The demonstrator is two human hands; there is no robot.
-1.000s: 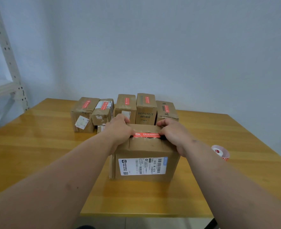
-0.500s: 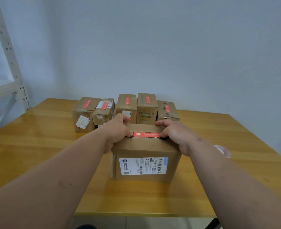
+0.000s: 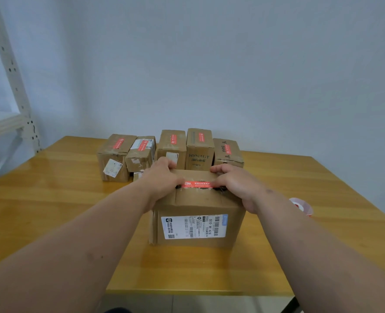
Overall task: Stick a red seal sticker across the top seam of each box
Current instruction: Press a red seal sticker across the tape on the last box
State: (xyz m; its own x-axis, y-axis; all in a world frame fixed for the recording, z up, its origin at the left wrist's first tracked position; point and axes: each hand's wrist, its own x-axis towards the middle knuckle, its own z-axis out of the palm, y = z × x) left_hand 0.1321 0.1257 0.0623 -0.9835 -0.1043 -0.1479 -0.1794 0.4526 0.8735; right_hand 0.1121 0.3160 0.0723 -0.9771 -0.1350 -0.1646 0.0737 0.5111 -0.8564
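Note:
A brown cardboard box (image 3: 198, 204) with a white shipping label stands near the table's front edge. A red seal sticker (image 3: 197, 184) lies across its top seam. My left hand (image 3: 162, 179) covers the sticker's left end and my right hand (image 3: 236, 186) its right end. Both thumbs lie on the sticker ends, and the fingers curl over the box's far top edge. A roll of red seal stickers (image 3: 301, 206) sits on the table to the right of my right forearm.
Several smaller cardboard boxes (image 3: 173, 147) stand in a row behind the front box, each with a red sticker on top. The wooden table (image 3: 51, 199) reaches to a white wall. A white metal shelf post (image 3: 13, 86) stands at the left.
Both hands stay on the sticker's ends. The fingers have reached slightly farther over the box's far edge. The box stands where it was.

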